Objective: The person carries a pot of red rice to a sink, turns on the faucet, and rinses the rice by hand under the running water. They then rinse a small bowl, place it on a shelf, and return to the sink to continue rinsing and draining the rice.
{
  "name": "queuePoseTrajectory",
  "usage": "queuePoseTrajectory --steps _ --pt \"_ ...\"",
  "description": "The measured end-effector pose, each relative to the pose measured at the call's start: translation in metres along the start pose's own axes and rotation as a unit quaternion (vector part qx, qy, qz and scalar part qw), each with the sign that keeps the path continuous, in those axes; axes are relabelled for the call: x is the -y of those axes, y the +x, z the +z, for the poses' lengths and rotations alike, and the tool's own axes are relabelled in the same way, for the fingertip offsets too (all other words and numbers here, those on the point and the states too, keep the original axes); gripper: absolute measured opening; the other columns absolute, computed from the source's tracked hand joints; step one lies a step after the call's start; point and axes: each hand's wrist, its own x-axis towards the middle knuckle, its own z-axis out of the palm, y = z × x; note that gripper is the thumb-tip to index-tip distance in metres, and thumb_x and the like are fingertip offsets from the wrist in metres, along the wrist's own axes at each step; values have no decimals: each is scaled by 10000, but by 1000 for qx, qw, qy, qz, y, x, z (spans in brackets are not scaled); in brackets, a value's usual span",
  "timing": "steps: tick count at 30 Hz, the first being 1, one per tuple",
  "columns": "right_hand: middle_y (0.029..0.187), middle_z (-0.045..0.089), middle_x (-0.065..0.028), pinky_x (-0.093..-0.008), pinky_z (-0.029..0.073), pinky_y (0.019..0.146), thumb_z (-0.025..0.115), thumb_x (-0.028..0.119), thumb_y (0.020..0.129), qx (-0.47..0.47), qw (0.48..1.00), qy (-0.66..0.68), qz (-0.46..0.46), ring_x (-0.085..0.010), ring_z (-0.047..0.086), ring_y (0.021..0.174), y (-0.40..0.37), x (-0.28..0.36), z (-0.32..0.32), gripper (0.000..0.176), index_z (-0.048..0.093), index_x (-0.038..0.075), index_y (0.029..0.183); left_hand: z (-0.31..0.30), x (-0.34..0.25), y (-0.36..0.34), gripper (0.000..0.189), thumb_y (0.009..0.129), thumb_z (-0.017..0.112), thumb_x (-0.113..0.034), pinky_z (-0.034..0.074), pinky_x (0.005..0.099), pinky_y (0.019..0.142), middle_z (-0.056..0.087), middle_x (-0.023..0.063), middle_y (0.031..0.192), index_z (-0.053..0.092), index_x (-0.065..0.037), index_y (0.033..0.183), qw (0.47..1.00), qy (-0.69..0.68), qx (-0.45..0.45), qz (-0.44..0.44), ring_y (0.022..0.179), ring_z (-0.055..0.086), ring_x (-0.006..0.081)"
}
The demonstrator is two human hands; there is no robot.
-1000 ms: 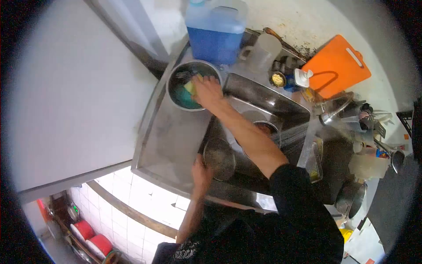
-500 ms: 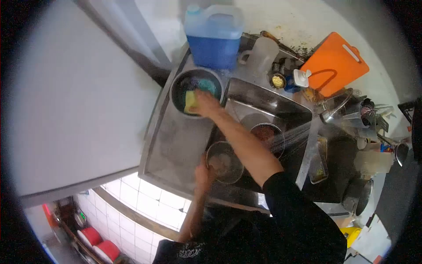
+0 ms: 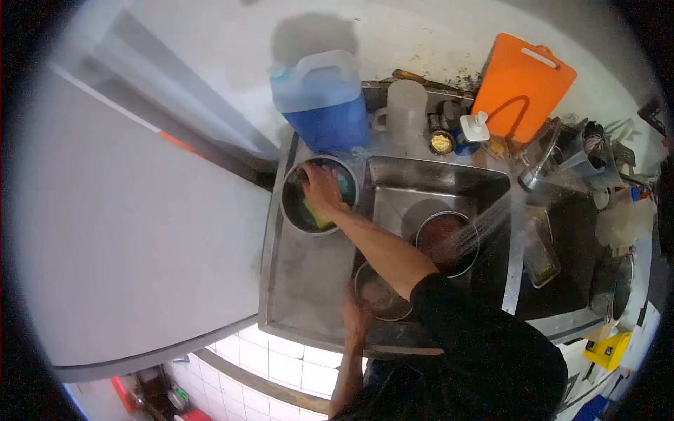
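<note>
My right hand (image 3: pixel 323 188) reaches into a dark round bowl (image 3: pixel 286 210) on the left drainboard, its fingers spread and bent down toward the far left wall. Under the palm and wrist, a yellow sponge (image 3: pixel 321 218) lies in the bowl, beside something teal; the fingertips' contact is hidden. At the sink's near left edge, my left hand (image 3: pixel 358 317) grips the rim of a round bowl (image 3: pixel 382 293), partly covered by my right arm. To its right in the sink, another round container (image 3: pixel 444 238) with reddish-brown contents sits under spraying water.
A jug of blue liquid (image 3: pixel 324 116) stands behind the dark bowl, next to a translucent pitcher (image 3: pixel 406 112). A small cup of yellow bits (image 3: pixel 441 143), a pump bottle (image 3: pixel 472 133) and an orange cutting board (image 3: pixel 523 88) line the wall. The second basin holds a rectangular container (image 3: pixel 540 252).
My view has shifted, so the sink sits further right and lower. My right hand has moved from beside the sponge toward the bowl's far left side. My left hand stays on its bowl.
</note>
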Motion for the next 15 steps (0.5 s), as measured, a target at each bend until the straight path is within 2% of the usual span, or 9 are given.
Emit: queuePoseTrajectory --steps 2,3,4,6,7,9,11,14,15 --pt "1166 596 -196 -508 389 948 546 152 918 40 964 256 58 -397 540 1118 4 24 -49 374 484 78 1280 6 1 2 585 829 545 -84 494 521 739 648 280 950 367 -86 1386 998 -19 37 -40 867 633 467" --pt "994 632 -203 -483 439 816 566 173 915 -74 965 252 6 -390 595 972 -10 32 -65 317 528 44 1202 10 4 1 591 829 547 -83 496 519 742 649 279 949 361 -89 1391 997 -27 52 -55 869 633 467" --pt "994 632 -203 -483 439 816 566 173 915 -72 966 248 10 -390 595 972 -23 37 -85 317 528 44 1202 16 15 5 587 834 545 -84 496 516 740 651 274 953 361 -85 1391 999 -28 32 -15 868 634 465" --pt "1019 634 -213 -452 473 790 589 210 906 -4 926 357 124 -390 603 972 -62 35 -123 328 537 33 1178 10 5 4 582 840 543 -85 497 513 739 653 270 957 360 -81 1392 999 -31 22 22 867 634 462" --pt "1019 640 -211 -444 479 795 606 220 898 -3 935 325 140 -387 614 961 -90 29 -133 337 543 28 1167 -11 -30 5 574 839 532 -71 498 507 727 654 264 947 359 -61 1387 995 -49 75 -45 864 636 455" --pt "1009 650 -214 -436 490 810 631 229 883 16 947 274 165 -383 631 945 -148 9 -143 367 544 15 1168 -13 -33 6 567 839 521 -56 499 500 714 656 259 937 359 -42 1381 983 -64 135 -108 861 637 449" --pt "1045 644 -212 -432 490 833 651 235 872 94 950 203 217 -358 631 969 -211 -23 -124 401 547 9 1186 12 8 13 576 811 507 -18 498 495 683 656 251 907 364 -37 1369 997 38 69 1 845 636 448" --pt "1108 630 -207 -439 480 859 648 236 867 283 909 123 281 -357 618 1001 -294 -63 -57 400 559 -1 1177 20 10 14 616 776 518 -10 491 505 671 653 253 897 364 -51 1371 999 -2 45 25 834 631 457" --pt "1108 630 -207 -439 480 859 648 236 867 283 907 123 285 -357 618 1001 -318 -76 -24 400 559 -1 1177 24 13 16 616 776 518 -10 491 505 671 653 253 897 364 -51 1371 998 -1 49 24 834 631 457"
